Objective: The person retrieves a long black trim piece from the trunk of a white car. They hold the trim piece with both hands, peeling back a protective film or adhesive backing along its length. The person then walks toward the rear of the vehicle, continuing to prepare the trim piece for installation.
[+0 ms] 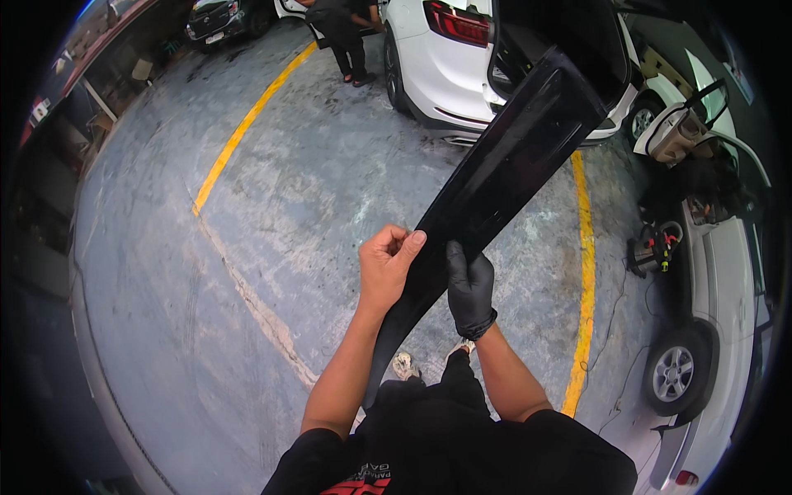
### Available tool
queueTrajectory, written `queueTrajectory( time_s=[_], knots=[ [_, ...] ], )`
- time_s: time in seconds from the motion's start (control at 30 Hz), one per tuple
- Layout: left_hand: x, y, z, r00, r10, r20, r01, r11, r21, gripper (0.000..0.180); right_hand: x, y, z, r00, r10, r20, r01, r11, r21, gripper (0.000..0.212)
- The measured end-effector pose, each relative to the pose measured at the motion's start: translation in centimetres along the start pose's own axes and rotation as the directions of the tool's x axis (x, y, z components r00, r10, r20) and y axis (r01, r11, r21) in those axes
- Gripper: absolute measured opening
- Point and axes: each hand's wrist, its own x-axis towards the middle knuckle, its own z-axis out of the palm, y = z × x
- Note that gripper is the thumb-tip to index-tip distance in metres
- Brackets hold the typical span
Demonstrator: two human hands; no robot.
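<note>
A long, glossy black plastic car trim panel slants across the view, from near my body up toward the open rear of a white car. Bare, my left hand grips the panel's left edge with curled fingers, the thumb lying along the top. On the opposite edge my right hand, in a black glove, is closed with its thumb on the panel's face. The fingers under the panel are hidden on that side. The panel's lower end passes behind my left forearm.
Ahead stands the white car, its rear open. A person in dark clothes bends at its side. Another white car with open doors is at right, near a vacuum cleaner and cables. Yellow lines mark the grey floor.
</note>
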Motion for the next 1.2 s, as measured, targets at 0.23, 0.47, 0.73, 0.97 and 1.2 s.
queueTrajectory(
  time_s=[0.23,0.47,0.73,0.97,1.2],
  knots=[
    [-0.8,0.2,-1.0,0.997,-0.051,0.065,0.056,0.995,-0.088,0.023,0.7,-0.2,-0.5,0.997,0.010,-0.074,-0.003,0.995,0.095,0.020],
    [0.5,2.9,1.5,0.999,0.039,0.003,-0.038,0.988,-0.150,0.023,2.4,-1.0,-1.0,0.999,-0.045,-0.015,0.046,0.994,0.101,0.020],
    [1.2,2.3,0.1,0.999,0.040,0.010,-0.040,0.999,0.015,0.026,2.0,-1.0,0.1,0.998,-0.066,-0.024,0.068,0.994,0.091,0.018],
    [1.7,1.3,-0.5,0.988,-0.120,-0.099,0.116,0.992,-0.049,0.026,1.6,-1.0,0.4,0.998,-0.012,-0.059,0.013,1.000,0.017,0.020],
    [0.6,0.7,1.0,0.988,0.124,-0.095,-0.115,0.989,0.098,0.022,0.9,-1.1,1.3,0.993,-0.076,-0.086,0.074,0.997,-0.031,0.020]
  ],
)
